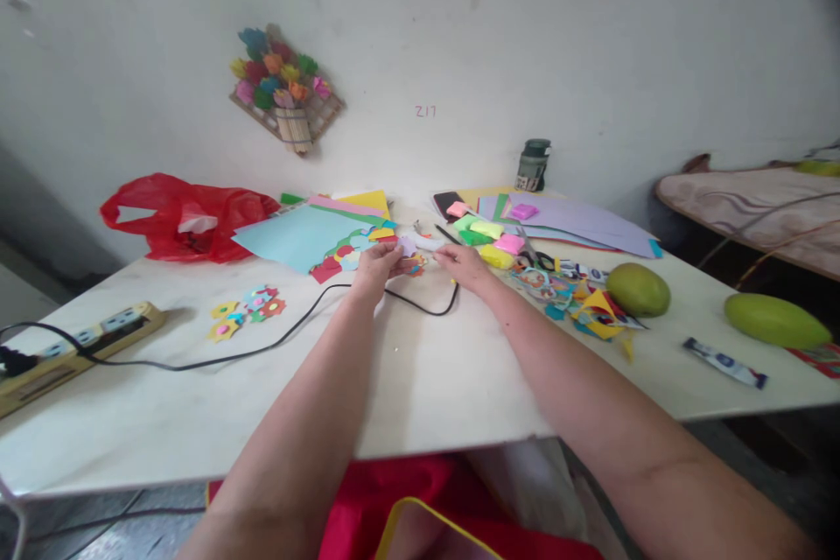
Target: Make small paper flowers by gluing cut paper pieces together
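My left hand (379,268) is closed, its fingertips pinching what looks like a small lavender paper cut-out (408,246). Opposite it, my right hand (463,268) has thumb and fingers pressed together; whatever they hold is too small to make out. A white curved object (426,241), its kind unclear, lies just beyond the fingertips. Small colourful paper flowers (416,264) lie between the hands, partly hidden. Beyond the left hand are more paper cut-outs (345,255) in red, yellow and blue. Finished-looking paper flowers (266,304) with coloured centres lie at the left.
A black cord (262,348) runs from the power strip (85,350) across the white table (452,402) towards my hands. Around stand or lie a red plastic bag (190,219), coloured paper sheets (584,219), bright clay packs (495,255), scissors (525,249), paper scraps (594,311), green mangoes (638,290) and a glue tube (725,362).
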`<act>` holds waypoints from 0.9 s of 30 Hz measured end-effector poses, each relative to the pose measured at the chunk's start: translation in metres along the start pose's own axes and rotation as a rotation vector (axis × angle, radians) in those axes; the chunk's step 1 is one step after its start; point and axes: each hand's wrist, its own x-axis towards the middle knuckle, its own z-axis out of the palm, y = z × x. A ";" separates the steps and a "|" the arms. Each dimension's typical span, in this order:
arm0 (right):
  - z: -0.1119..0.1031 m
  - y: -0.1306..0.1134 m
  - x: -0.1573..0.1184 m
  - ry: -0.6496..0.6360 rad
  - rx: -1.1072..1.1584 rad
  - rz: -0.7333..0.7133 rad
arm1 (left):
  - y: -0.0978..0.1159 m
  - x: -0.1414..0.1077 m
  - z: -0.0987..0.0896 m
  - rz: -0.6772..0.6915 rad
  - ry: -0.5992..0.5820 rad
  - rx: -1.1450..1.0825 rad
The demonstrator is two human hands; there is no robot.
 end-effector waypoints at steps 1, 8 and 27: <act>0.001 -0.003 0.000 0.015 0.066 0.023 | 0.000 0.000 0.000 -0.011 -0.027 0.006; 0.005 -0.025 0.004 0.002 0.392 0.245 | 0.001 -0.004 0.003 -0.044 -0.157 0.103; 0.007 -0.018 0.040 0.015 -0.574 -0.045 | 0.005 0.003 -0.001 0.105 0.261 -0.036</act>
